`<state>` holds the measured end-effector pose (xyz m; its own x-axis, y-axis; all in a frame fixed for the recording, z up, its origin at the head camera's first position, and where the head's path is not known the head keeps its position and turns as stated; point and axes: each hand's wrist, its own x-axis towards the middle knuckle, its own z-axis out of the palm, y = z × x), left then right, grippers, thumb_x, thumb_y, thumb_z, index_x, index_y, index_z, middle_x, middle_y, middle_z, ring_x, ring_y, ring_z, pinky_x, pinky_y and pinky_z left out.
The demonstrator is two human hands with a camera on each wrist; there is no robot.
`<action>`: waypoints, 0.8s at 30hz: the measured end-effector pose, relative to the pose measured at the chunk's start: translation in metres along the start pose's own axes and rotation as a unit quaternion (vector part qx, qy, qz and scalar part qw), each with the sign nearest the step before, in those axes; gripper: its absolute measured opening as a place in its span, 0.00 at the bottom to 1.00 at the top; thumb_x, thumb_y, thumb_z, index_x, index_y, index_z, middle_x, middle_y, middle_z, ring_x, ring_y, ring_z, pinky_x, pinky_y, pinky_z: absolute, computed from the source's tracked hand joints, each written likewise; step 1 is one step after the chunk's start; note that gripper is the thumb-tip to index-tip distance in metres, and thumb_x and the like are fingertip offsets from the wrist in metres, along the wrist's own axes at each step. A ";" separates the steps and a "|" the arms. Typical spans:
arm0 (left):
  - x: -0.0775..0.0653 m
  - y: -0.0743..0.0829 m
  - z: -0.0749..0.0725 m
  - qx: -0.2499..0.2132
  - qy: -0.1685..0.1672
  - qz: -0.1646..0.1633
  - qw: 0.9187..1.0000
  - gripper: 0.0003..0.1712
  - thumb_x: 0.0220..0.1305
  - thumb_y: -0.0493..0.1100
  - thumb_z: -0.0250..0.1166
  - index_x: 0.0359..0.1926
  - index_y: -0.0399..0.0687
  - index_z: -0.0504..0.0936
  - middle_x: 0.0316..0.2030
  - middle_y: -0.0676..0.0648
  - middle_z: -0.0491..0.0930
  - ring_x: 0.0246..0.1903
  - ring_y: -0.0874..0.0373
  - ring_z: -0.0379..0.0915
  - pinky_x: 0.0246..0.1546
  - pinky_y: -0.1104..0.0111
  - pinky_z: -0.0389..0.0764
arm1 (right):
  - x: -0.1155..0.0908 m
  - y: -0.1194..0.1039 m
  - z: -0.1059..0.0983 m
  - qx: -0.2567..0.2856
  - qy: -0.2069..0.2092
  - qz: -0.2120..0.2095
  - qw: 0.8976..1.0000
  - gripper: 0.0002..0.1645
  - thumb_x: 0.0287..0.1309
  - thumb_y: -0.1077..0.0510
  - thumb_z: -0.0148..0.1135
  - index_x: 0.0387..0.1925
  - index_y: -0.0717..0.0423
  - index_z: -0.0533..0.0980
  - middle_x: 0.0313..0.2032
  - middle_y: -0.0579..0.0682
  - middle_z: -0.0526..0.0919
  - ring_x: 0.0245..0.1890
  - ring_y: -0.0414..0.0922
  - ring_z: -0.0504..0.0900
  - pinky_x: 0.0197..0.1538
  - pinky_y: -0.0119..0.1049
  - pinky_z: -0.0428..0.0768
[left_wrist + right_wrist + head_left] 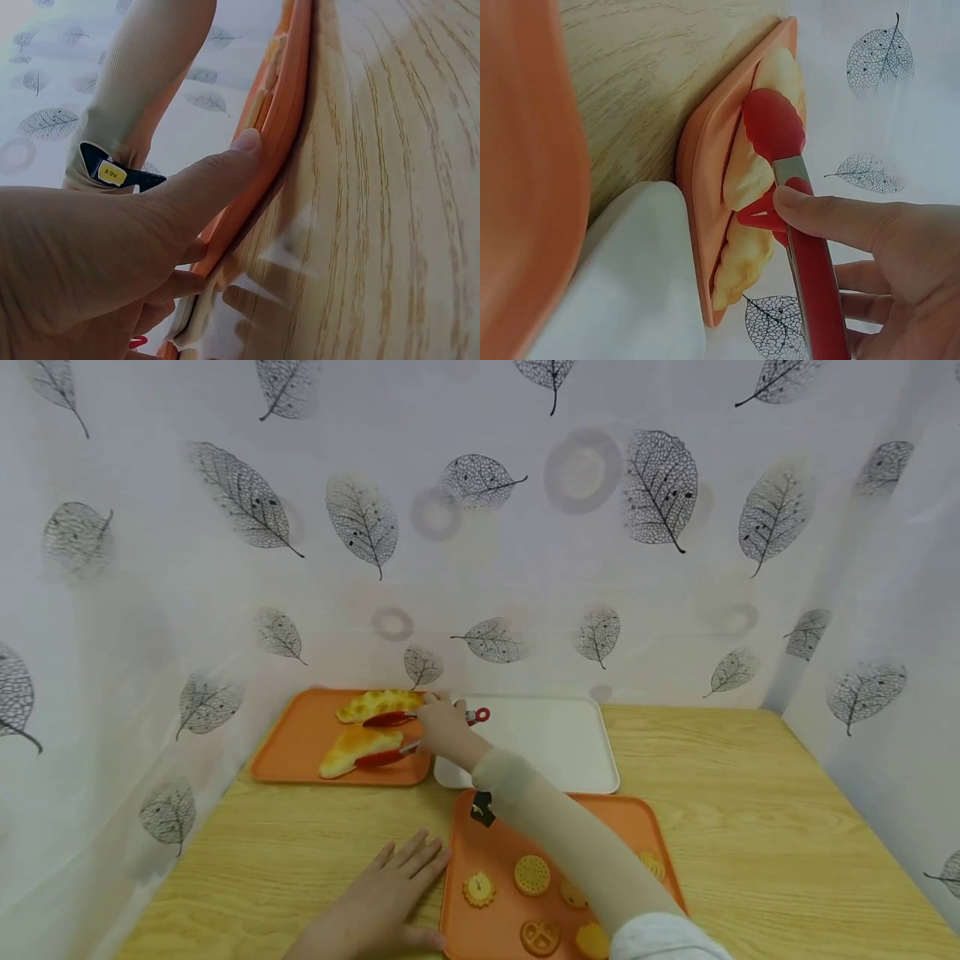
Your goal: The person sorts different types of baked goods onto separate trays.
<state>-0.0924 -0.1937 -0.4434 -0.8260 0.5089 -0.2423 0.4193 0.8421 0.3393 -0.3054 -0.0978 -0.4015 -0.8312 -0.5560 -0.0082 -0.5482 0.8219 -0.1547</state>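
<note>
My right hand grips red and metal tongs above the far left orange tray. Two golden breads lie in that tray: a ridged one at the back and a smoother one in front. The tongs' red tips are spread; one overlaps the front bread, the other is at the near edge of the ridged bread. Whether they touch cannot be told. My left hand lies with straight fingers beside the near orange tray, its thumb against the rim in the left wrist view.
Several cookies, among them a round dotted one and a pretzel-shaped one, lie in the near tray, partly behind my right forearm. A white tray stands at the back middle. A leaf-print curtain surrounds the wooden table.
</note>
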 end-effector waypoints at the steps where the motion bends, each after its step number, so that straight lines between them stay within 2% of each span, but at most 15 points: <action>1: 0.000 0.000 0.000 -0.001 -0.001 -0.001 1.000 0.58 0.52 0.80 0.53 0.76 0.55 0.54 0.76 0.48 0.54 0.77 0.45 0.42 0.69 0.38 0.54 | 0.000 -0.001 0.000 0.000 0.002 0.000 1.000 0.28 0.47 0.45 0.76 0.50 0.49 0.81 0.55 0.46 0.73 0.67 0.50 0.63 0.61 0.58 0.67; 6: 0.000 0.000 0.000 -0.003 -0.003 -0.002 1.000 0.58 0.52 0.80 0.54 0.76 0.55 0.54 0.76 0.48 0.53 0.77 0.45 0.41 0.69 0.38 0.55 | -0.003 0.001 -0.001 -0.003 0.005 0.003 1.000 0.31 0.46 0.43 0.76 0.53 0.48 0.80 0.56 0.46 0.73 0.65 0.49 0.64 0.58 0.54 0.68; 13: 0.001 -0.001 0.002 -0.005 -0.004 -0.004 1.000 0.58 0.51 0.80 0.53 0.76 0.56 0.54 0.76 0.48 0.53 0.77 0.46 0.41 0.69 0.38 0.55 | -0.013 0.014 -0.007 -0.007 0.025 -0.001 1.000 0.40 0.44 0.40 0.77 0.60 0.45 0.76 0.61 0.48 0.72 0.61 0.51 0.67 0.58 0.55 0.70; 20: 0.000 -0.001 0.002 -0.001 0.011 0.005 1.000 0.58 0.52 0.80 0.54 0.76 0.54 0.55 0.75 0.47 0.55 0.76 0.45 0.43 0.68 0.37 0.56 | -0.032 0.034 -0.021 0.008 0.039 -0.013 0.999 0.47 0.41 0.44 0.80 0.65 0.47 0.72 0.54 0.49 0.74 0.55 0.50 0.69 0.52 0.50 0.69; 24: -0.001 0.000 0.002 -0.005 0.015 0.006 1.000 0.59 0.51 0.79 0.54 0.76 0.52 0.55 0.75 0.46 0.55 0.76 0.45 0.43 0.68 0.37 0.56 | -0.045 0.051 -0.026 -0.003 0.047 -0.019 0.999 0.50 0.41 0.43 0.79 0.67 0.48 0.70 0.55 0.49 0.73 0.55 0.51 0.69 0.51 0.52 0.70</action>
<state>-0.0908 -0.1940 -0.4447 -0.8319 0.5130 -0.2117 0.4252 0.8343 0.3511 -0.2981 -0.0278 -0.3833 -0.8141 -0.5736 0.0913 -0.5807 0.8007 -0.1471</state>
